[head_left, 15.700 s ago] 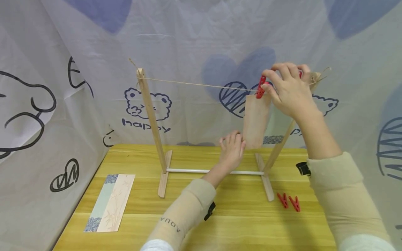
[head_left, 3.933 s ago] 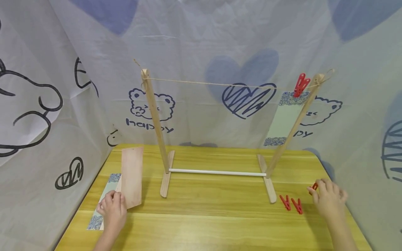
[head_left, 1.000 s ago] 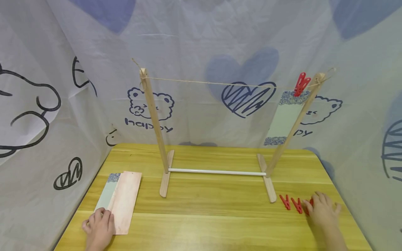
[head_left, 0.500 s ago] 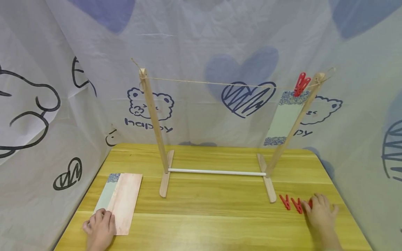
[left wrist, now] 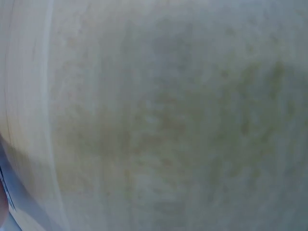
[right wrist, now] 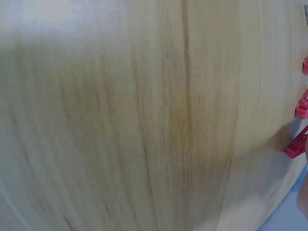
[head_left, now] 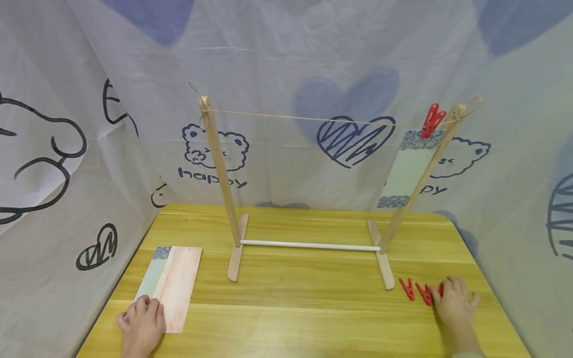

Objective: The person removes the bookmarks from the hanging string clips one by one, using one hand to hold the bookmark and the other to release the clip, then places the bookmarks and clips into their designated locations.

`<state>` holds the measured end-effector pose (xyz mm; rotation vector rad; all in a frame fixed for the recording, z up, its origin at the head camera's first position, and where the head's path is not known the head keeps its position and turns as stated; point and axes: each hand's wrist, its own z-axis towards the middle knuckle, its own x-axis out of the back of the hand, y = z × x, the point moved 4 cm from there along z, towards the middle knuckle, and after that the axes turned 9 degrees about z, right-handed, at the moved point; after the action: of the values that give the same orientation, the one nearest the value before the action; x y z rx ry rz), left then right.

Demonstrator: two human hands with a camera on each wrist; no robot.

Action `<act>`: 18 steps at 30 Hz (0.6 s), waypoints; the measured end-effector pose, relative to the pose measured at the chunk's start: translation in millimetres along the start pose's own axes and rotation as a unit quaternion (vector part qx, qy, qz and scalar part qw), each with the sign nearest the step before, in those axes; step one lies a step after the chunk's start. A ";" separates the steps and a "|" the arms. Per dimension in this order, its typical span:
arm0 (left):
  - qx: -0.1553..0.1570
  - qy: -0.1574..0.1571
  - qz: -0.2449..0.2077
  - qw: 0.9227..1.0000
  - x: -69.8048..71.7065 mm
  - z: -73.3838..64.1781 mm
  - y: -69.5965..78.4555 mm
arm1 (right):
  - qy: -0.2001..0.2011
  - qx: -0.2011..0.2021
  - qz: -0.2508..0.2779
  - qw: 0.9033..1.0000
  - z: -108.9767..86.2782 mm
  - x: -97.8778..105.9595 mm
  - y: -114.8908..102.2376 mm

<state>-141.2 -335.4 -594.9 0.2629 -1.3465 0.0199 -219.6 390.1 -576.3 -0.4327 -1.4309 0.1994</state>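
Note:
My left hand [head_left: 144,323] rests with bent fingers on the lower left of overlapping paper strips at the table's left. The top strip [head_left: 179,286] is plain pale pink with a small hole; a pale green strip [head_left: 152,276] with a blue patterned band shows beneath. At the right, my right hand [head_left: 454,303] pinches a red clothespin [head_left: 441,289] low at the table, partly hidden by the fingers. Two more red clothespins, one farther left [head_left: 407,289] and one nearer [head_left: 423,294], lie beside it. The right wrist view shows the pinched clothespin [right wrist: 297,144] at its edge.
A wooden stand [head_left: 219,169] with a white crossbar [head_left: 309,244] bears a string [head_left: 286,117] between its posts. Near the right post, two red clothespins [head_left: 432,122] hold a green strip [head_left: 405,171] with blue patterned bands. Printed cloth [head_left: 277,59] encloses the wooden table [head_left: 286,288].
The pink strip in my left hand has come down flat over the other strips and shifted slightly. My right hand has brought its clothespin down beside the two on the table.

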 end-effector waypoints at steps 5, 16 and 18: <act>-0.005 -0.024 0.014 1.000 1.4 3.6 -0.2 | 0.000 -0.006 0.001 1.000 0.6 -1.5 2.4; -0.012 -0.074 0.043 0.996 2.8 10.1 1.1 | 0.002 -0.029 0.003 1.000 -0.5 -1.5 5.8; -0.018 -0.088 0.050 0.995 2.9 11.1 1.8 | 0.002 -0.031 0.003 1.000 -1.2 -2.0 6.2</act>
<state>-151.5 -336.3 -589.6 0.1698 -1.5325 0.0576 -218.0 394.7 -580.7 -0.4881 -1.4343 0.1587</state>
